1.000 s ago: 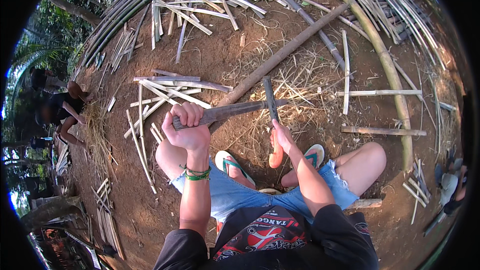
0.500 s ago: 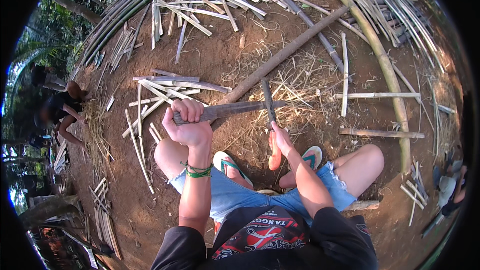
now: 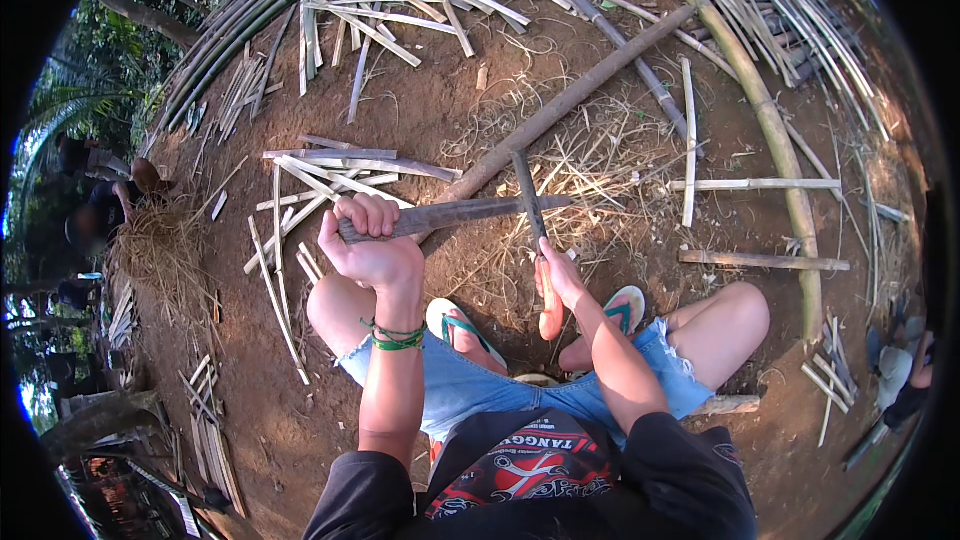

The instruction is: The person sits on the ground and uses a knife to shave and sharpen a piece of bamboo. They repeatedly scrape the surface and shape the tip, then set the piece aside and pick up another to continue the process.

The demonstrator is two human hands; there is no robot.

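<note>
My left hand is wrapped round one end of a flat, dark bamboo strip, which points to the right in front of my knees. My right hand grips the orange handle of a knife with a long dark blade. The blade stands nearly upright in the picture and crosses the strip close to its far, tapered end. Whether the edge bites into the bamboo is too fine to tell. Both hands are above the ground, between my bent legs.
Curly shavings cover the soil ahead, beside a long round pole. Split strips lie left of centre, more farther off. A thick bamboo pole runs along the right. At far left a person bends over a shavings heap.
The knife has tilted slightly, its tip shifting left, while both hands keep their grips and nearly their places. At far left, the person's shavings have gathered into a bigger heap.
</note>
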